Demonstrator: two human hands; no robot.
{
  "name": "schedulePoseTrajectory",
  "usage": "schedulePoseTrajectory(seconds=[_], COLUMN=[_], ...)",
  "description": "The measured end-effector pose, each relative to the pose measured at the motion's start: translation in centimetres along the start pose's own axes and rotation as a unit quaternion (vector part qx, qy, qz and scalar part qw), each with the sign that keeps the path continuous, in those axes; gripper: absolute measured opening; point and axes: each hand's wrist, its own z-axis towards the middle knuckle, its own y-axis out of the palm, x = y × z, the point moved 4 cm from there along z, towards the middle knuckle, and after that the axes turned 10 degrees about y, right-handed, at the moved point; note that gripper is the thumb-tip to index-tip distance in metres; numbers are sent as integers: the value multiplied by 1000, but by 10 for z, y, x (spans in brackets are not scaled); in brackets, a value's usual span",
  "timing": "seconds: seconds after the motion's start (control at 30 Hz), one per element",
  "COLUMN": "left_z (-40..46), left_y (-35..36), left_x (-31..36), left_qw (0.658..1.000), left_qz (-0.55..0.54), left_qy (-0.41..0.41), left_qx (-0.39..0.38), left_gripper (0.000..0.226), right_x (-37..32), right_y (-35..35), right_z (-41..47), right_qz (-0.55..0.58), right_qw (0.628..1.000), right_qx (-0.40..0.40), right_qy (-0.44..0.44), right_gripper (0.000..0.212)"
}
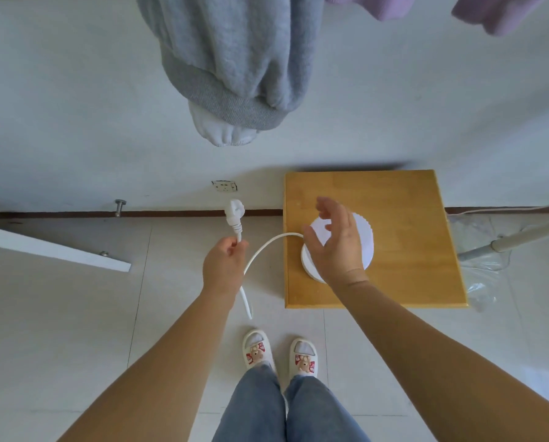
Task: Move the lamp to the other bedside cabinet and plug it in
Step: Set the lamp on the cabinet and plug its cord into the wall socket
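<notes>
- The person's jeans (282,409) and white slippers (256,347) are nearest, standing on the pale tiled floor (75,330).
- The left hand (223,266) pinches the white cord (260,250) just below the plug (234,215), which points up toward the wall socket (224,186).
- The right hand (337,240) hovers with fingers spread and empty above the white lamp (364,237).
- The lamp stands on the wooden bedside cabinet (394,193), against the wall.
- A grey garment (231,65) hangs above.
</notes>
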Motion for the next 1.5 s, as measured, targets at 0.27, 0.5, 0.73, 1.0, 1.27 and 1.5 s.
schedulePoseTrajectory(seconds=[0.27, 0.5, 0.73, 1.0, 1.27, 1.5], left_z=[28, 81, 131, 186, 236, 279], left_y=[-23, -36, -66, -56, -4, 55], left_x=[-9, -26, -70, -134, -213, -281], left_qw=[1000, 989, 972, 957, 960, 966], left_qz=[5, 39, -21, 71, 77, -62], left_qy=[11, 60, 60, 109, 148, 128], left_qx=[-18, -127, -227, -259, -224, -217], left_gripper=[14, 21, 5, 27, 36, 10], right_x=[-40, -74, -80, -48, 33, 114], right_y=[73, 125, 200, 257, 309, 351], right_z=[-2, 19, 22, 35, 68, 97], right_qz=[-17, -26, -58, -65, -8, 45], right_qw=[993, 994, 973, 975, 978, 976], right_qx=[-116, -70, 57, 48, -6, 43], right_qy=[-1, 74, 215, 206, 209, 207], right_gripper=[20, 16, 37, 26, 18, 14])
